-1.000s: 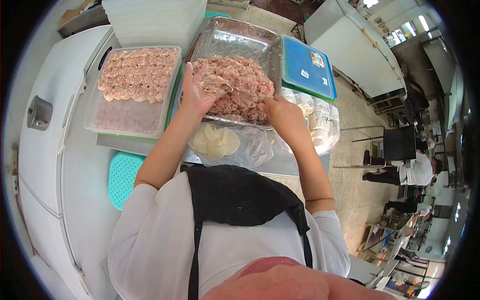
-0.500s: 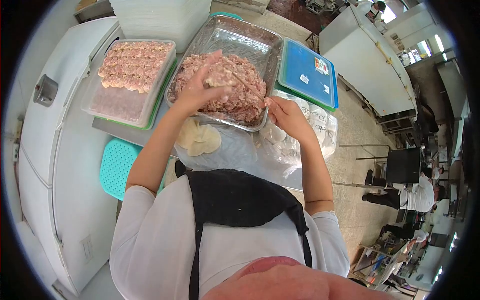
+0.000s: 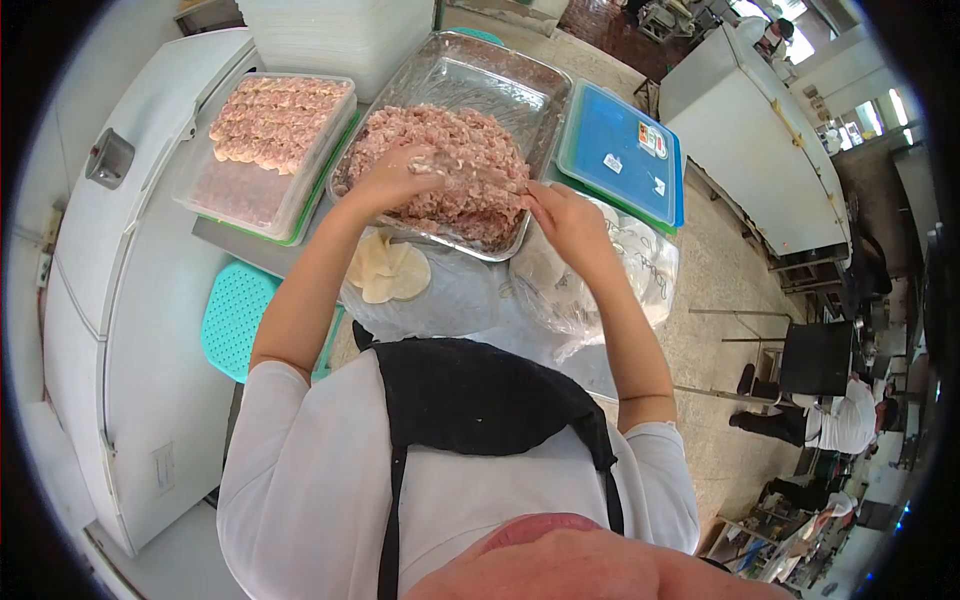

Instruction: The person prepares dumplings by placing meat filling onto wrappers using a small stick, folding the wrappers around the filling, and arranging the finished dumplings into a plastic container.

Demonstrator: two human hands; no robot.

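Observation:
My left hand (image 3: 395, 180) is curled over the heap of ground meat (image 3: 450, 130), closed around what looks like a meat-filled dumpling wrapper, mostly hidden by my fingers and bits of meat. My right hand (image 3: 568, 222), at the tray's right edge, pinches the end of a thin, meat-smeared spreading stick (image 3: 508, 184) that points left toward my left hand. The meat fills the near part of a metal tray (image 3: 545, 105). Round pale dumpling wrappers (image 3: 392, 268) lie fanned on plastic just below the tray.
At left stands a clear container (image 3: 225, 192) with rows of filled dumplings (image 3: 275, 120). A blue-lidded container (image 3: 615, 150) and plastic-wrapped white packs (image 3: 640, 265) are at right. A turquoise basket (image 3: 238, 320) sits lower left, beside a white freezer (image 3: 160, 300). People work in the background.
My left hand has gone from an upturned, spread palm to fingers curled over the meat. The stick in my right hand now lies flatter, its tip by my left fingers. The view has shifted slightly.

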